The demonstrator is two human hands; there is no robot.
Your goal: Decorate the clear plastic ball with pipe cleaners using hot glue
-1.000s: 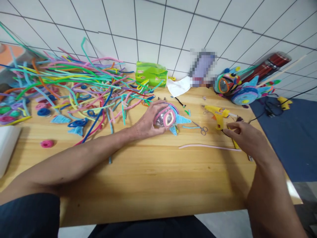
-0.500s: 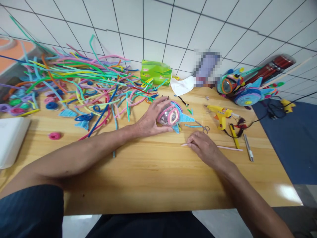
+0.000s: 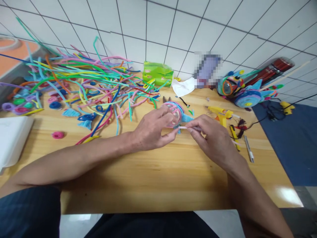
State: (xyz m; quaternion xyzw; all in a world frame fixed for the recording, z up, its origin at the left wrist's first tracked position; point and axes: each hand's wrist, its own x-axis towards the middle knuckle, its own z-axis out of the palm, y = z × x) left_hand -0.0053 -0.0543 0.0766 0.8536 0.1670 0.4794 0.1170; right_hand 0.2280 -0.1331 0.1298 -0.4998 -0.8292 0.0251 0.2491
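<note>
A pale pink pipe cleaner is at the middle of the surface, just near of the toy fish. The right hand's fingers pinch it close to its left end, probably to steady the short tip. The left hand's fingers are moderately parted, thumb beside that tip; whether they touch it or the fish is unclear. The glue gun lies right, seemingly placed within easy reach.
</note>
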